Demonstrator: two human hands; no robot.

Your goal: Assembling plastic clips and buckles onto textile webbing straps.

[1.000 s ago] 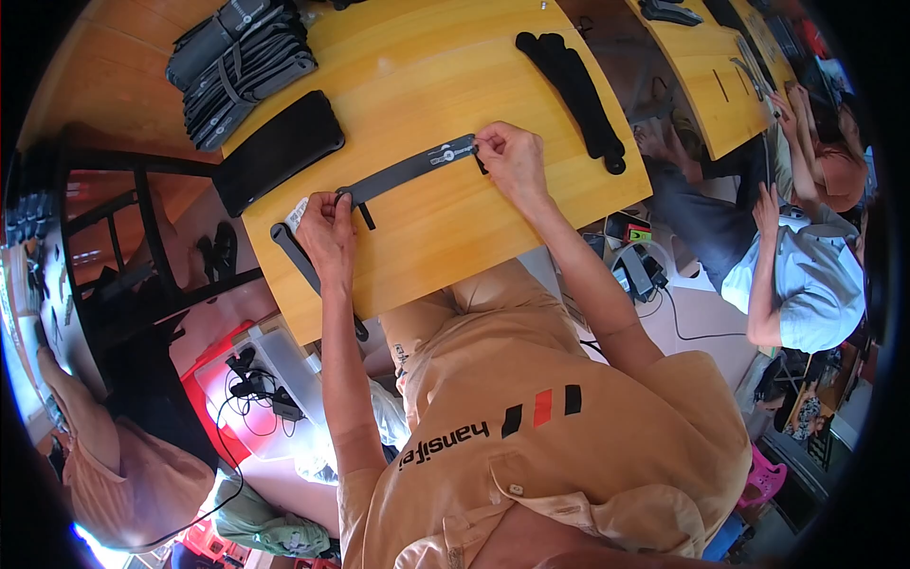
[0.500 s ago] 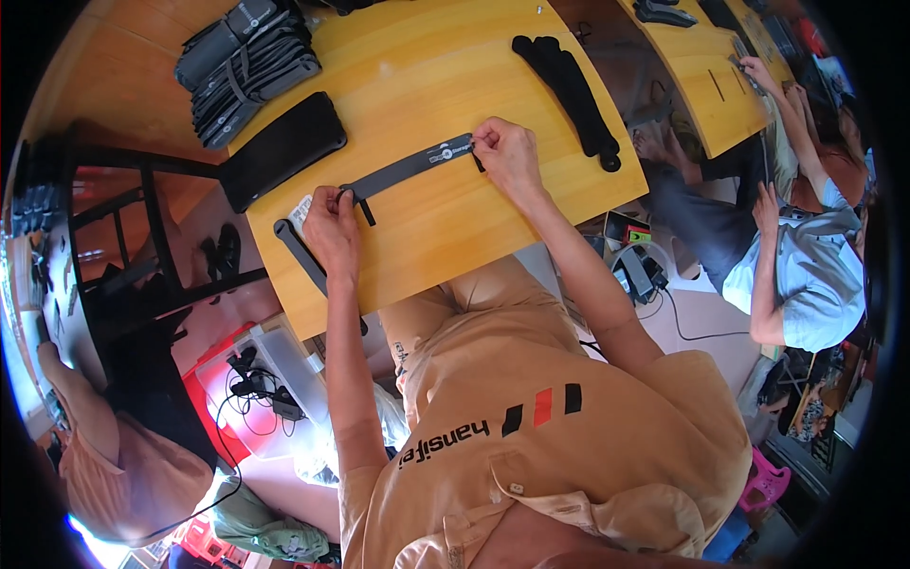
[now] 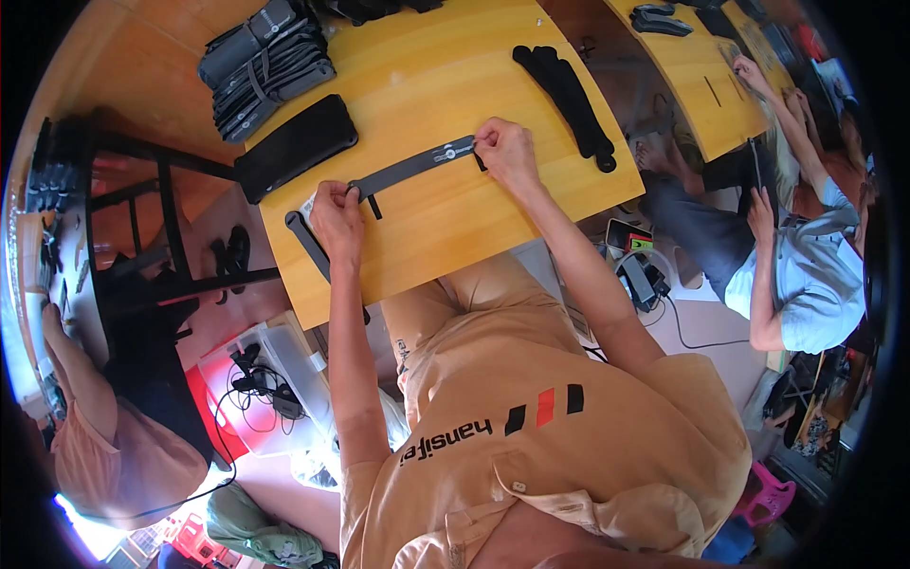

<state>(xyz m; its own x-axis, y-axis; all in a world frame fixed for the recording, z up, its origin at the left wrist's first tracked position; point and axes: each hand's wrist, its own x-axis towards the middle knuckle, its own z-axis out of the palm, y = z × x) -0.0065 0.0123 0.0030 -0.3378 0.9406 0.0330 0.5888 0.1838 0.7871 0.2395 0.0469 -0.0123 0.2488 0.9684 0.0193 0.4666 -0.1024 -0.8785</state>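
Observation:
A long dark grey strap (image 3: 409,168) lies stretched across the yellow wooden table (image 3: 455,85). My left hand (image 3: 334,213) pinches its left end, where a short black tab sticks out beneath. My right hand (image 3: 505,150) pinches its right end, near a small light label on the strap. Another black strap (image 3: 315,251) lies along the table's near left edge, partly under my left hand.
A stack of folded dark grey pieces (image 3: 267,64) and a flat black pad (image 3: 296,147) sit at the table's far left. A pile of black straps (image 3: 566,90) lies to the right. Another person in a light blue shirt (image 3: 796,284) sits at a second table on the right.
Both hands have stayed on the strap's ends; the strap and hands have shifted only slightly in the picture.

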